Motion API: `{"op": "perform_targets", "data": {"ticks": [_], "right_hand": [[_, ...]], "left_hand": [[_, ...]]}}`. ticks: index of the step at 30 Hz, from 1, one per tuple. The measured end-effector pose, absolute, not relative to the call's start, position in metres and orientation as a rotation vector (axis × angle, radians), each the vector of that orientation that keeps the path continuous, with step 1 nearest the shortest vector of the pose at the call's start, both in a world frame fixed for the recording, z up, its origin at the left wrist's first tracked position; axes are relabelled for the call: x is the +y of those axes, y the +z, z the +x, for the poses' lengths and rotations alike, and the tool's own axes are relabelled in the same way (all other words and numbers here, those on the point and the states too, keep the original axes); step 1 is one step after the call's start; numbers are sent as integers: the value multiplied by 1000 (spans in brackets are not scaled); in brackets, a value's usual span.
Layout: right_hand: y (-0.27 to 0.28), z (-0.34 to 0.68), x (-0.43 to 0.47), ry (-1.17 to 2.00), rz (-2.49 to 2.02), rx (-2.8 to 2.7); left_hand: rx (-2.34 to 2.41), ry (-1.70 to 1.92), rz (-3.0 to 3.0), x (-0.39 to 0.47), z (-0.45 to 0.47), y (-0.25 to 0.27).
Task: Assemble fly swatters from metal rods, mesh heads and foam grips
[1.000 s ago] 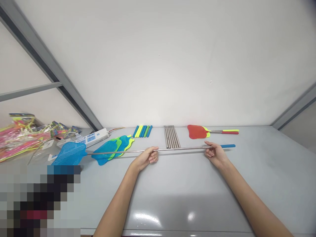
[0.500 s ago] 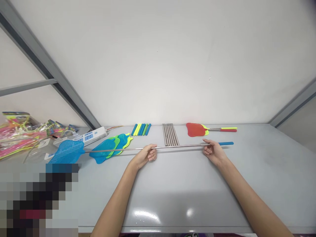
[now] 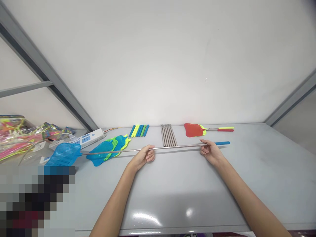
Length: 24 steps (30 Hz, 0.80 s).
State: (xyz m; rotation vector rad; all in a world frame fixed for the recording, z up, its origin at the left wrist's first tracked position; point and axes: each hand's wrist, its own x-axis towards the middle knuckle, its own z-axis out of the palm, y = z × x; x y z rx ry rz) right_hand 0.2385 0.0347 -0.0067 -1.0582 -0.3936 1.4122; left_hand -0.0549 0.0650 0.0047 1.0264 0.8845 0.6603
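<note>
A grey table (image 3: 187, 194) spans the view, backed by a white wall (image 3: 158, 59). Just above it, a long fly swatter (image 3: 118, 151) stretches across, its blue head (image 3: 63, 154) at the left, its thin metal rod running right to a blue grip (image 3: 222, 143). The left hand (image 3: 143, 156) pinches the rod near its middle; the right hand (image 3: 209, 151) grasps the rod just short of the grip. Under the rod lies a pile of blue and yellow swatter heads (image 3: 110, 149). At the far left sits a heap of packaged swatters (image 3: 17, 136), then a white power strip (image 3: 87, 138). Along the wall lie coloured grips (image 3: 139, 130), a row of metal rods (image 3: 168, 135) and a finished red swatter (image 3: 204, 129).
</note>
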Motion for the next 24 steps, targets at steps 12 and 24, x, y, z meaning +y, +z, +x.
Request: {"op": "perform_targets", "data": {"ticks": [12, 24], "right_hand": [[-7, 239, 36, 1404, -1046, -392], [-10, 241, 41, 1377, -1037, -395]], "left_hand": [[879, 687, 1013, 66, -54, 1], [873, 687, 1001, 69, -52, 2]]}}
